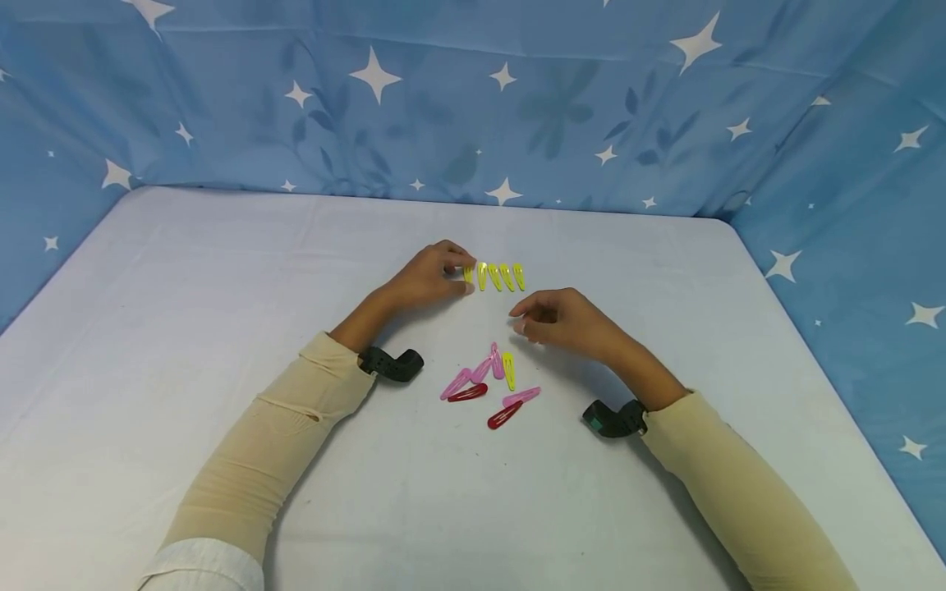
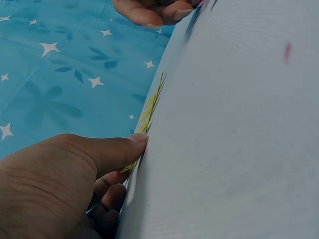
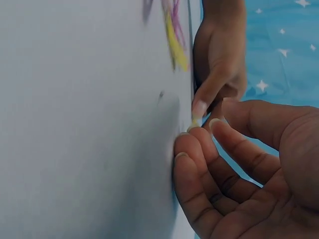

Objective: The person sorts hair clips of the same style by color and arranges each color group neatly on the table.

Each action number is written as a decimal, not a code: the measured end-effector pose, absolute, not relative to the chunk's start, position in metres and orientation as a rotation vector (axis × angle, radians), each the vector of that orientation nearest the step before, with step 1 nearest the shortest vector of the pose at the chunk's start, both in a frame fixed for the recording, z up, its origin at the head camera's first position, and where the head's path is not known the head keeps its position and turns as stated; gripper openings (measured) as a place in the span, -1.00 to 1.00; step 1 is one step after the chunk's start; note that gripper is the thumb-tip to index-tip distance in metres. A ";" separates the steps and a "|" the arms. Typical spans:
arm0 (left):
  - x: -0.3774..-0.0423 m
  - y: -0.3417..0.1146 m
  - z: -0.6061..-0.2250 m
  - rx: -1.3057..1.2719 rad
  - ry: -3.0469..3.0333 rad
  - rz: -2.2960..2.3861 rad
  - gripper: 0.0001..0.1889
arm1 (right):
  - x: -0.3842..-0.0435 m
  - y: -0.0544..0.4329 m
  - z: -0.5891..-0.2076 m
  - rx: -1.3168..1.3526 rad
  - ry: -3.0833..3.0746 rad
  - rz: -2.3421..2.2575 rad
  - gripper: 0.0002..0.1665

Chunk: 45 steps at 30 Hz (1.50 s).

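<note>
My left hand (image 1: 432,277) pinches a yellow snap hair clip (image 1: 468,276) between thumb and fingers at the left end of a row. Several more yellow clips (image 1: 494,277) stand side by side to its right, narrow and roughly upright in the head view. In the left wrist view the thumb (image 2: 124,152) lies over the held clip (image 2: 127,168). My right hand (image 1: 565,322) hovers just below the row's right end, fingers loosely curled with nothing between them. Its fingertips (image 3: 183,142) are close over the table in the right wrist view.
Nearer me on the white table (image 1: 369,509) lies a loose cluster: several pink clips (image 1: 456,383), two red clips (image 1: 505,415) and one yellow clip (image 1: 509,371). A blue star-patterned cloth (image 1: 443,123) rises behind the table. Both wrists wear black camera bands (image 1: 392,364).
</note>
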<state>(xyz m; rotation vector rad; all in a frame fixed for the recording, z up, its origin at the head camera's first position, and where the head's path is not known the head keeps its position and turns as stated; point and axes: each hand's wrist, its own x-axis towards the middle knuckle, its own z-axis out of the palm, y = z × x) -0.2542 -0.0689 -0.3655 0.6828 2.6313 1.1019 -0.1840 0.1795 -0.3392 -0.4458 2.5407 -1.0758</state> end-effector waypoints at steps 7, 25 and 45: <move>-0.255 -0.067 -0.366 0.661 2.625 1.112 -0.49 | -0.174 0.176 -0.335 -0.484 2.552 -1.052 -0.72; -0.257 -0.068 -0.368 0.683 2.643 1.102 -0.50 | -0.162 0.172 -0.340 -0.595 2.522 -0.986 -0.71; -0.253 -0.068 -0.366 0.692 2.641 1.104 -0.49 | -0.151 0.164 -0.339 -0.610 2.574 -0.851 -0.71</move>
